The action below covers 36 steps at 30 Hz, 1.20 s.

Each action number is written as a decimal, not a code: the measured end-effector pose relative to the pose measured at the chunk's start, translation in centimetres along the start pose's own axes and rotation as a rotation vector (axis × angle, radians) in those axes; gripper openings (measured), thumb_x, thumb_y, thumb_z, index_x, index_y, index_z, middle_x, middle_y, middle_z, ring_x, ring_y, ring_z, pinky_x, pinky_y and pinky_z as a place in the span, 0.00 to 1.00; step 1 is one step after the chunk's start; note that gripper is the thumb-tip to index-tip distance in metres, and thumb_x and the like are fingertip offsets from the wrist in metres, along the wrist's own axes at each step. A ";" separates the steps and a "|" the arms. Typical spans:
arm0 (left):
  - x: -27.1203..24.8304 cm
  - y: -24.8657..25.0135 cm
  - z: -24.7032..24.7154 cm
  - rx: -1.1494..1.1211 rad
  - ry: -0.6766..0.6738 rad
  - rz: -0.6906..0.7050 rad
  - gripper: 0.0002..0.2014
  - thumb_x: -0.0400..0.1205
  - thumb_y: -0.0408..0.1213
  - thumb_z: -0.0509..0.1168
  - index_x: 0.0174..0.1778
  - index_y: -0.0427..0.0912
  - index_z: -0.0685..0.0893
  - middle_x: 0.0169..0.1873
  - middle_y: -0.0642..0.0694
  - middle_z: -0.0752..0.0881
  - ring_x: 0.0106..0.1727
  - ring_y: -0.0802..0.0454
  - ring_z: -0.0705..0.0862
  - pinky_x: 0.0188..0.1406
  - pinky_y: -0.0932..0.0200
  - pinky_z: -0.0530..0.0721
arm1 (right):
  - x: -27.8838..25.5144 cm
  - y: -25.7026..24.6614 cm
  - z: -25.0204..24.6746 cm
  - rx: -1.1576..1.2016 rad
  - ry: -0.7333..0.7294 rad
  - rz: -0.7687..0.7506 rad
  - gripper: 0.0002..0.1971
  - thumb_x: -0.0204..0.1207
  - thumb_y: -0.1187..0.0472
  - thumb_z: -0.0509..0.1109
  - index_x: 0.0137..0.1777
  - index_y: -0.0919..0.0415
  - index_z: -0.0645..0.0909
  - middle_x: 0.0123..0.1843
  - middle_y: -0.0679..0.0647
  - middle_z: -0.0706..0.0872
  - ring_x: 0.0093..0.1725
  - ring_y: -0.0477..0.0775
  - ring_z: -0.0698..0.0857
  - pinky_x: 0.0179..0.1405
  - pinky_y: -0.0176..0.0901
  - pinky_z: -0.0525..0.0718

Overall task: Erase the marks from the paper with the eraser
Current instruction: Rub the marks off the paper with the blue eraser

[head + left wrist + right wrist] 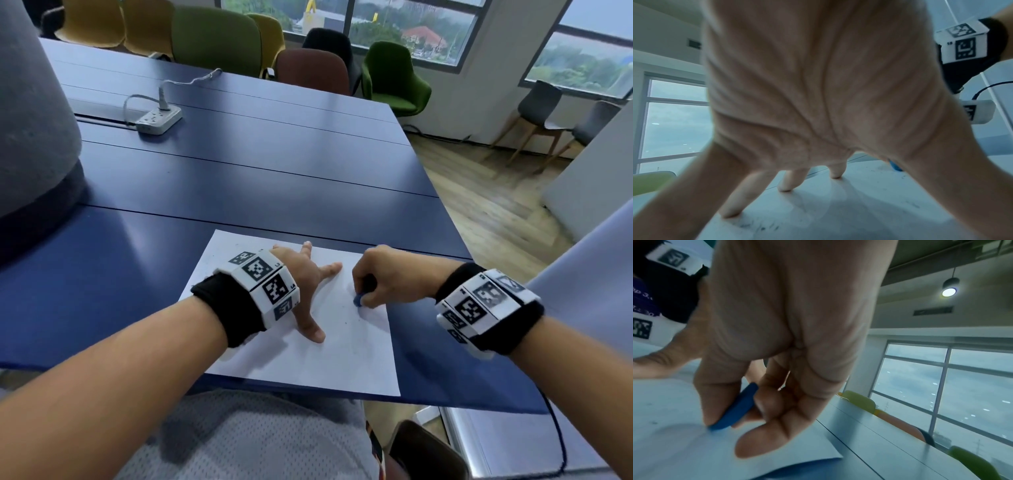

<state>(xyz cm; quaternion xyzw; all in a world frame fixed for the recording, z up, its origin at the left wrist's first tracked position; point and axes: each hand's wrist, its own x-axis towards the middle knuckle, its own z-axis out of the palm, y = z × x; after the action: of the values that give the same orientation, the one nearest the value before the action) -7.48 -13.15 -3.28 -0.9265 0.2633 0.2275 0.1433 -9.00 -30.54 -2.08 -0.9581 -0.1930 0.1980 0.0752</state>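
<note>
A white sheet of paper (346,356) lies near the front edge of the blue table (239,178). My left hand (308,284) lies flat on the sheet with fingers spread, fingertips (729,214) pressing down. My right hand (380,277) pinches a small blue eraser (358,300) between thumb and fingers, its lower edge touching the paper (674,451) on the right side. In the right wrist view the eraser (735,408) is a flat blue disc held edge-down. Faint grey smudges (760,227) mark the paper (859,211) beside my left fingertips. The eraser (895,165) peeks out behind my left thumb.
A white power strip (158,118) with its cable sits at the far left of the table. A large grey rounded object (30,120) stands at the left. Several chairs (219,37) line the far side. The table's right edge drops to wooden floor (486,205).
</note>
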 end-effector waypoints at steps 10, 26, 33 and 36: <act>-0.2 0.2 -0.1 0.007 0.001 -0.003 0.64 0.61 0.75 0.72 0.83 0.68 0.34 0.85 0.39 0.39 0.80 0.29 0.63 0.72 0.41 0.71 | -1.0 0.3 1.0 0.067 -0.080 0.000 0.05 0.71 0.55 0.75 0.38 0.55 0.85 0.35 0.53 0.88 0.32 0.58 0.87 0.36 0.58 0.89; -0.1 -0.2 -0.1 -0.025 -0.008 0.005 0.64 0.59 0.75 0.72 0.82 0.70 0.35 0.86 0.39 0.39 0.80 0.26 0.61 0.71 0.40 0.72 | -0.2 -0.6 0.7 0.140 -0.135 -0.063 0.03 0.70 0.60 0.78 0.43 0.55 0.88 0.39 0.48 0.90 0.33 0.44 0.84 0.40 0.44 0.88; -0.2 -0.1 -0.3 -0.022 -0.014 -0.006 0.64 0.61 0.74 0.73 0.83 0.68 0.35 0.85 0.38 0.39 0.81 0.26 0.60 0.73 0.40 0.69 | 0.4 0.6 0.5 0.137 -0.037 -0.014 0.04 0.72 0.57 0.76 0.43 0.56 0.88 0.40 0.48 0.90 0.36 0.43 0.84 0.43 0.44 0.85; -0.2 0.0 -0.3 -0.036 -0.031 -0.011 0.64 0.60 0.74 0.73 0.82 0.69 0.34 0.85 0.38 0.37 0.81 0.24 0.57 0.74 0.38 0.67 | -0.1 0.0 0.6 0.130 -0.178 -0.056 0.04 0.72 0.58 0.76 0.44 0.56 0.89 0.41 0.49 0.91 0.36 0.45 0.83 0.44 0.44 0.85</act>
<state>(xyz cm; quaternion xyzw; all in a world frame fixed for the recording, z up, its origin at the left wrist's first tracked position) -7.49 -13.15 -2.95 -0.9267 0.2517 0.2457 0.1321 -9.30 -30.57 -2.59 -0.9241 -0.2121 0.2921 0.1253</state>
